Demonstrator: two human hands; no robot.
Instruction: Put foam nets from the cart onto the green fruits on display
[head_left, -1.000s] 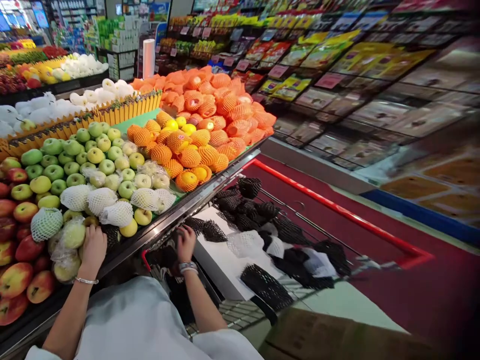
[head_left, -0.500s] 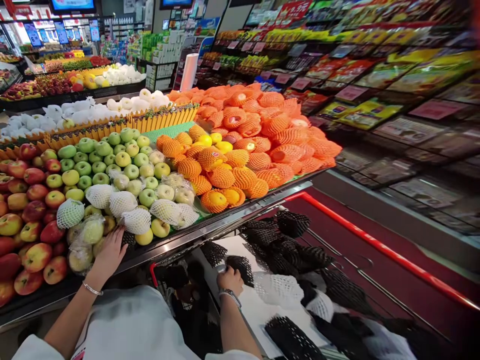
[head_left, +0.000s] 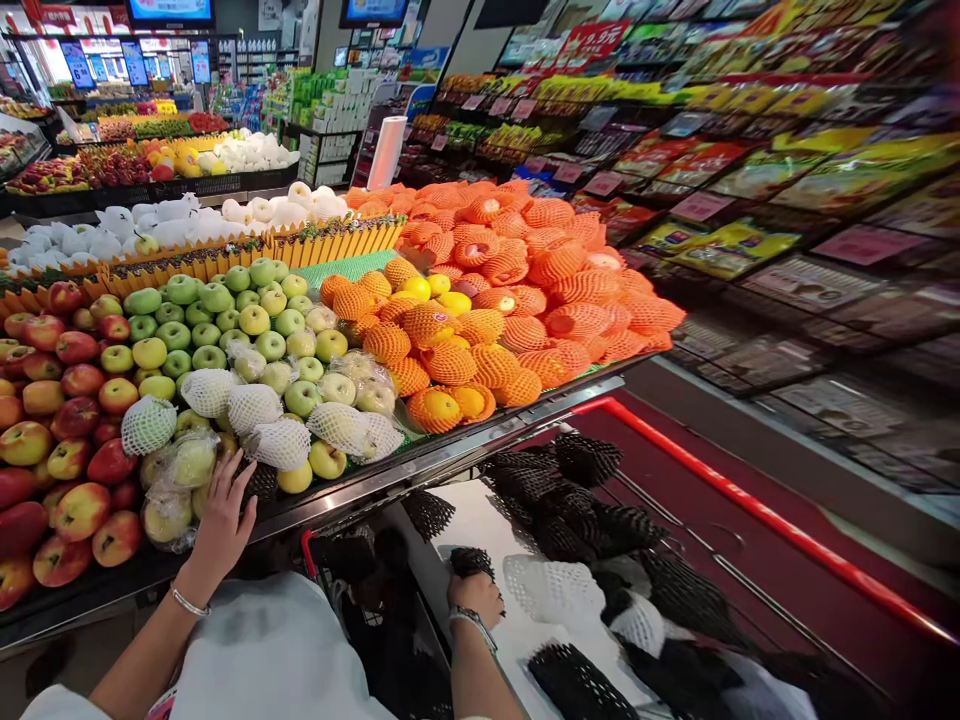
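Note:
My left hand (head_left: 223,515) rests at the front edge of the apple display with its fingers stretched out. Its fingertips lie beside a bagged green apple (head_left: 166,518) and a piece of black foam netting (head_left: 262,482). White foam netting wraps several apples (head_left: 277,443) just beyond. Over the cart, my right hand (head_left: 478,597) is closed round a black foam net sleeve (head_left: 471,562), whose end pokes out above the fingers. Whether fruit is inside that sleeve is hidden. A white foam net (head_left: 553,588) lies right of this hand on a white board (head_left: 517,625).
A shopping cart with a red rim (head_left: 735,490) holds a heap of black foam nets (head_left: 570,490). Behind the metal display edge (head_left: 450,440) lie red apples (head_left: 81,510), green apples, oranges (head_left: 435,408) and orange-netted fruit (head_left: 577,300). Packet shelves (head_left: 739,250) stand at the right.
My right hand has shifted slightly right and down, and the black net sleeve now stands up out of its grip. My left hand stays at the apples, its fingers slightly more raised.

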